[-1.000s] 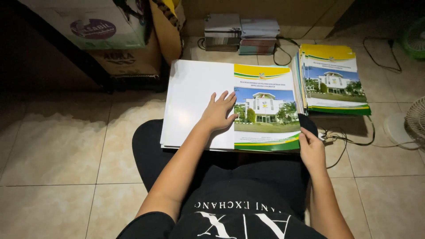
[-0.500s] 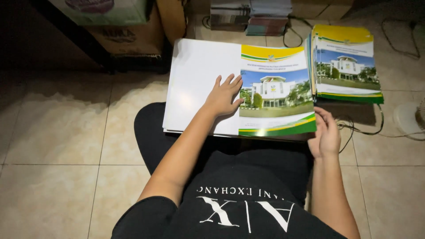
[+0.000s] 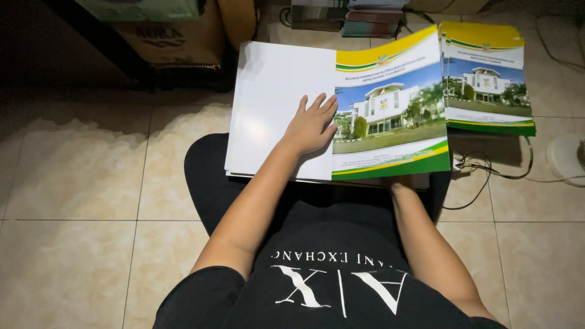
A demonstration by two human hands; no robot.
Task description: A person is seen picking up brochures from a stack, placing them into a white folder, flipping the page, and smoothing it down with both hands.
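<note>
Person seated on tiled floor (image 3: pixel 79 231), black shirt, black trousers, camera looking down at lap. Open stack of printed covers (image 3: pixel 341 109) lies across the lap, centre to upper centre of frame: left half blank white, right half shows a building photo under a yellow-green band with a green strip along the bottom edge.

Left hand (image 3: pixel 311 125) rests palm-down on the covers, right at the seam between white half and printed half. Fingers (image 3: pixel 326 103) spread flat and extended, pointing to upper right of frame, pressing on the sheet, nothing gripped.

Right hand (image 3: pixel 403 181) mostly hidden: forearm runs up from lower right and disappears under the bottom edge of the printed half, just below the green strip. Its fingers not visible, so cannot tell how open they are or whether they hold the covers from beneath.

Second stack of the same covers (image 3: pixel 487 79) lies on the floor at upper right, just beside the lap stack, edges nearly touching. Dark cable (image 3: pixel 487 173) loops on the floor below that stack. Cardboard box (image 3: pixel 170 39) at upper left in shadow. Pile of dark books (image 3: pixel 347 15) at top centre. White round object, cut off, at the right edge.
</note>
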